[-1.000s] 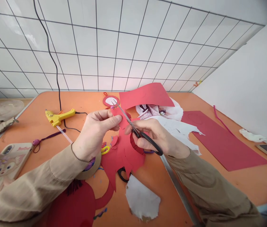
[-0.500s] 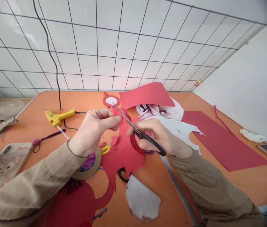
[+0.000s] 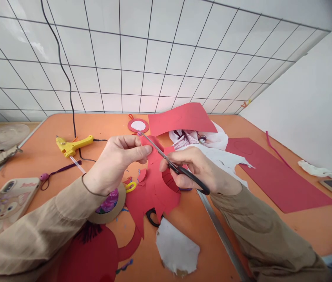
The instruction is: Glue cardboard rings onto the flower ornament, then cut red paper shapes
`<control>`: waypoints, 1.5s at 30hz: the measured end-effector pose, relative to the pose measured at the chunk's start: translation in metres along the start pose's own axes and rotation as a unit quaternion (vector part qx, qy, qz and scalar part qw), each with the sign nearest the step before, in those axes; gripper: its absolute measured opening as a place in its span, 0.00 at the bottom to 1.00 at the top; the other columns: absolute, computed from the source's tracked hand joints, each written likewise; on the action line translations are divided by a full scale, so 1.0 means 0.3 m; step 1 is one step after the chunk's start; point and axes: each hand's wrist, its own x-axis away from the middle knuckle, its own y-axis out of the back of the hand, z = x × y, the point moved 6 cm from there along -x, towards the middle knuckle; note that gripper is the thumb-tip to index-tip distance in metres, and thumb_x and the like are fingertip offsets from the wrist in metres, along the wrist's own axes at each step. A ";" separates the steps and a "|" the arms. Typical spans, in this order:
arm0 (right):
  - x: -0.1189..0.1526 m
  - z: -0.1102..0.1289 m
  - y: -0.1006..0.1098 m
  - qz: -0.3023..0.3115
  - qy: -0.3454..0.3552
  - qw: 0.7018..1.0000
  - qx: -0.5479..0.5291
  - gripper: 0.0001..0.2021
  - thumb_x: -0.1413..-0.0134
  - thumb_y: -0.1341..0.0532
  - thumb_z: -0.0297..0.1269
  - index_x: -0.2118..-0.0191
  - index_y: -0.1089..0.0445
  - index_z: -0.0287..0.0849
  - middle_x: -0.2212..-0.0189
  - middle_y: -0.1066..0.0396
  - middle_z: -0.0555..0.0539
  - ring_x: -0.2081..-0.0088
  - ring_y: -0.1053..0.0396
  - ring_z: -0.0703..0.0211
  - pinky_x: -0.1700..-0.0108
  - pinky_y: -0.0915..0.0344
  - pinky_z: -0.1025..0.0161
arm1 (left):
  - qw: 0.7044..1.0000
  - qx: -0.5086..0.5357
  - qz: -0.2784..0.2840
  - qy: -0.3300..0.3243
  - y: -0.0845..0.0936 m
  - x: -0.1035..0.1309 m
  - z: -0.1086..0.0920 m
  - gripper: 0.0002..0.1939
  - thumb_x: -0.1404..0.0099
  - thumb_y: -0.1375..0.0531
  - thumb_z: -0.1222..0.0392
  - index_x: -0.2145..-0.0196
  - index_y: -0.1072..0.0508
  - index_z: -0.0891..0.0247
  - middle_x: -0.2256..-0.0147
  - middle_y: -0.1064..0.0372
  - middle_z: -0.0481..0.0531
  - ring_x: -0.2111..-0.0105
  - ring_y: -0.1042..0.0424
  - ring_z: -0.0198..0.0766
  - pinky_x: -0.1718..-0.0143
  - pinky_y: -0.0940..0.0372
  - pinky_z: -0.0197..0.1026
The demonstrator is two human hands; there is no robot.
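Note:
Between the thumb and fingers of my left hand (image 3: 126,156) is a small piece of red paper (image 3: 154,141), mostly covered by the fingers and the blades. My right hand (image 3: 196,168) grips black-handled scissors (image 3: 175,166), their blades pointing up and left across that paper, nearly closed. Below both hands lie cut red paper scraps (image 3: 154,192), heaped on the orange table. A second black scissor handle (image 3: 151,217) and a yellow loop handle (image 3: 131,187) poke out from around the heap. Behind the blade tips rests a round red tag with a white centre (image 3: 138,125).
A yellow glue gun (image 3: 73,146) with its cord lies left, near a phone in a cartoon case (image 3: 9,203). Red sheets (image 3: 274,172) and white torn paper (image 3: 213,156) spread right. A metal ruler (image 3: 221,235) and a grey-white scrap (image 3: 177,246) lie in front.
The scissor blades have come closer together over the red paper, and the handles have shifted slightly right and down. My left hand has barely moved.

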 end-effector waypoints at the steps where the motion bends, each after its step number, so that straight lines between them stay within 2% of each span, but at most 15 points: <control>1: 0.000 0.000 0.000 0.000 0.000 1.000 0.001 0.20 0.46 0.35 0.53 0.64 0.29 0.36 0.82 0.43 0.55 0.80 0.47 0.68 0.80 0.49 0.68 | 1.000 -0.002 0.001 0.000 0.000 -0.001 -0.001 0.08 0.46 0.31 0.61 0.79 0.23 0.63 0.79 0.30 0.48 0.76 0.35 0.32 0.69 0.37 0.37; 13: 0.002 0.001 0.000 -0.001 0.001 1.000 0.013 0.22 0.47 0.36 0.56 0.65 0.30 0.37 0.82 0.46 0.57 0.81 0.49 0.69 0.80 0.51 0.68 | 1.000 0.003 -0.001 0.010 0.003 0.000 0.003 0.08 0.46 0.31 0.61 0.80 0.24 0.63 0.79 0.30 0.48 0.76 0.35 0.31 0.69 0.38 0.37; 31: 0.002 0.008 0.006 -0.011 0.023 0.999 0.047 0.24 0.46 0.37 0.59 0.67 0.30 0.37 0.82 0.45 0.56 0.80 0.49 0.69 0.80 0.52 0.68 | 1.000 0.014 0.012 0.023 -0.005 -0.002 0.010 0.08 0.46 0.31 0.61 0.80 0.23 0.63 0.80 0.31 0.47 0.77 0.36 0.30 0.70 0.39 0.36; 39: -0.003 -0.006 -0.001 0.002 0.013 1.000 0.027 0.19 0.46 0.36 0.52 0.66 0.31 0.37 0.81 0.47 0.56 0.79 0.50 0.68 0.78 0.49 0.68 | 1.000 0.019 0.012 0.013 -0.012 0.004 0.012 0.09 0.44 0.32 0.62 0.81 0.24 0.62 0.81 0.32 0.46 0.77 0.35 0.30 0.69 0.38 0.36; 45: -0.003 -0.006 -0.002 -0.003 0.015 0.999 0.039 0.17 0.47 0.35 0.49 0.66 0.31 0.38 0.80 0.46 0.56 0.78 0.49 0.68 0.77 0.48 0.68 | 1.000 0.006 -0.009 -0.008 -0.008 0.007 0.015 0.09 0.44 0.33 0.62 0.80 0.23 0.62 0.80 0.32 0.46 0.77 0.36 0.30 0.69 0.39 0.36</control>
